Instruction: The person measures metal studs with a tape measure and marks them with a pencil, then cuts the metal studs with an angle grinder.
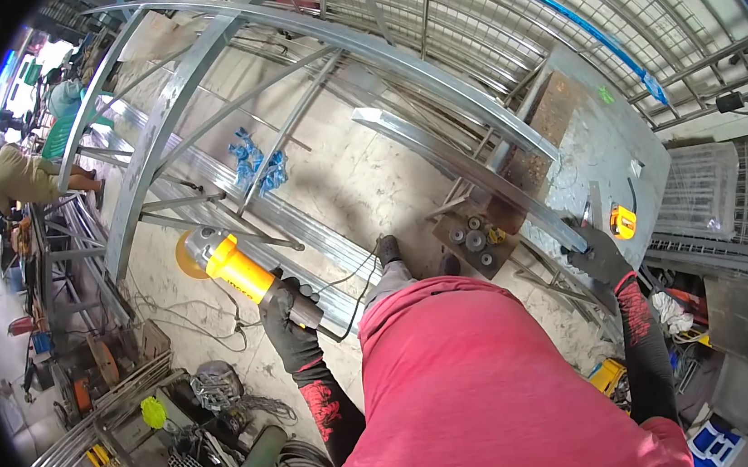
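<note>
In the head view my left hand (289, 313), in a dark glove, is wrapped round the rear handle of a yellow angle grinder (243, 270). Its disc (191, 254) points up and left, near the metal frame, and its cord trails toward my legs. My right hand (602, 260), also gloved, is closed round the near end of a long grey metal bar (477, 172). That bar runs up and left from my hand, across the worktable's edge. Just right of this hand, a yellow tape measure (623, 222) lies on the metal worktable (607, 154).
A large welded metal frame (173, 95) stands ahead and left. Long metal profiles (314, 231) and blue plastic wrapping (257, 162) lie on the floor. Several grinding discs (477, 239) rest near my feet. A crouching person (21, 175) is at far left. Loose cables (210, 319) cross the floor.
</note>
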{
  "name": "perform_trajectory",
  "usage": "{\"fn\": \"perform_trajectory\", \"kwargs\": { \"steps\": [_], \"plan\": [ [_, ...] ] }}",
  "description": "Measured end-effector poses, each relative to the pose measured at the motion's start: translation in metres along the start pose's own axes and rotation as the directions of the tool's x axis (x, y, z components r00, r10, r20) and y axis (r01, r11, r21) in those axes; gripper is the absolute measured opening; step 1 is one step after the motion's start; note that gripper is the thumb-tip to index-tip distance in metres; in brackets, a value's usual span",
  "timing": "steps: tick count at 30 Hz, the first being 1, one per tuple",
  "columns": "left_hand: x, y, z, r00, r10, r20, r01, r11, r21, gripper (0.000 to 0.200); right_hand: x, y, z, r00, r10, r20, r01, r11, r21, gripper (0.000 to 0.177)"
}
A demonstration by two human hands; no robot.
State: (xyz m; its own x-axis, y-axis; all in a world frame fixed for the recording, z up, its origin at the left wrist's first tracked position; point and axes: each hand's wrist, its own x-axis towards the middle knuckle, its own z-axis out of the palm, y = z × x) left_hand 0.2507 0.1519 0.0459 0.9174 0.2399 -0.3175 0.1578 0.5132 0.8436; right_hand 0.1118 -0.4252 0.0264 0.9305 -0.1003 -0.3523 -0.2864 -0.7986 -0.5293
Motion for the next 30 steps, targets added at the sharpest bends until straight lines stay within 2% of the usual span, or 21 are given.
{"fn": "perform_trajectory", "kwargs": {
  "steps": [3, 5, 8, 10, 11, 13, 14, 16, 18, 20, 21, 22, 24, 25, 26, 28, 29, 30],
  "plan": [
    [-0.004, 0.000, 0.000, 1.000, -0.016, 0.008, 0.016, 1.000, 0.006, 0.055, 0.002, -0.001, -0.002, 1.000, -0.031, 0.004, 0.031, 0.999, -0.012, 0.065],
    [-0.004, -0.003, -0.005, 0.995, -0.029, 0.095, 0.031, 0.999, -0.012, 0.058, 0.005, -0.008, -0.006, 0.998, -0.055, 0.014, 0.055, 0.998, 0.012, 0.067],
    [-0.003, -0.010, -0.007, 0.995, -0.038, 0.097, 0.039, 0.999, -0.007, 0.058, 0.010, -0.041, -0.018, 0.989, -0.149, -0.014, 0.149, 0.989, 0.022, 0.074],
    [-0.005, -0.009, 0.001, 0.994, -0.029, 0.107, 0.028, 1.000, 0.008, 0.057, 0.013, -0.071, -0.025, 0.994, -0.098, -0.055, 0.107, 0.974, 0.198, 0.076],
    [-0.004, -0.011, 0.002, 0.992, -0.039, 0.118, 0.038, 0.999, 0.007, 0.056, 0.014, -0.081, -0.025, 0.993, -0.100, -0.058, 0.109, 0.974, 0.199, 0.076],
    [-0.006, -0.011, 0.010, 0.991, -0.057, 0.122, 0.056, 0.998, 0.013, 0.056, 0.014, -0.101, -0.027, 0.929, -0.169, -0.328, 0.192, 0.981, 0.039, 0.073],
    [-0.006, -0.010, 0.013, 0.991, -0.052, 0.125, 0.051, 0.999, 0.013, 0.056, 0.016, -0.116, -0.029, 0.927, -0.171, -0.333, 0.195, 0.980, 0.039, 0.073],
    [-0.008, -0.006, 0.017, 0.987, -0.106, 0.119, 0.098, 0.993, 0.071, 0.057, 0.026, -0.154, -0.033, 0.830, -0.245, -0.502, 0.265, 0.964, -0.033, 0.073],
    [-0.010, 0.001, 0.033, 0.985, -0.134, 0.106, 0.122, 0.986, 0.112, 0.057, 0.036, -0.182, -0.025, 0.808, -0.222, -0.545, 0.282, 0.959, 0.028, 0.074],
    [-0.009, 0.006, 0.050, 0.980, -0.147, 0.132, 0.125, 0.978, 0.165, 0.057, 0.047, -0.213, -0.017, 0.787, -0.345, -0.511, 0.498, 0.845, 0.197, 0.072],
    [-0.011, 0.011, 0.062, 0.973, -0.156, 0.168, 0.131, 0.980, 0.152, 0.057, 0.054, -0.226, -0.011, 0.821, -0.379, -0.427, 0.516, 0.812, 0.272, 0.071],
    [-0.013, 0.012, 0.070, 0.975, -0.158, 0.159, 0.129, 0.975, 0.179, 0.059, 0.060, -0.239, -0.003, 0.843, -0.419, -0.339, 0.526, 0.776, 0.349, 0.070],
    [-0.015, 0.016, 0.088, 0.961, -0.183, 0.210, 0.136, 0.966, 0.219, 0.058, 0.072, -0.280, 0.020, 0.850, -0.479, -0.220, 0.488, 0.559, 0.670, 0.071],
    [-0.016, 0.017, 0.097, 0.952, -0.191, 0.239, 0.144, 0.969, 0.201, 0.055, 0.078, -0.297, 0.027, 0.860, -0.495, -0.123, 0.420, 0.548, 0.724, 0.071],
    [-0.018, 0.022, 0.108, 0.942, -0.200, 0.268, 0.129, 0.957, 0.260, 0.054, 0.087, -0.307, 0.044, 0.842, -0.525, -0.122, 0.414, 0.484, 0.771, 0.067],
    [-0.032, 0.049, 0.136, 0.890, -0.352, 0.289, 0.152, 0.828, 0.540, 0.049, 0.104, -0.329, 0.075, 0.804, -0.583, -0.120, 0.383, 0.351, 0.854, 0.060],
    [-0.035, 0.042, 0.139, 0.907, -0.260, 0.330, 0.000, 0.785, 0.619, 0.049, 0.110, -0.334, 0.080, 0.874, -0.484, 0.036, 0.160, 0.358, 0.920, 0.052],
    [-0.040, 0.042, 0.144, 0.910, -0.209, 0.357, -0.095, 0.733, 0.674, 0.051, 0.114, -0.341, 0.082, 0.898, -0.386, 0.211, -0.071, 0.347, 0.935, 0.045]
  ]
}}
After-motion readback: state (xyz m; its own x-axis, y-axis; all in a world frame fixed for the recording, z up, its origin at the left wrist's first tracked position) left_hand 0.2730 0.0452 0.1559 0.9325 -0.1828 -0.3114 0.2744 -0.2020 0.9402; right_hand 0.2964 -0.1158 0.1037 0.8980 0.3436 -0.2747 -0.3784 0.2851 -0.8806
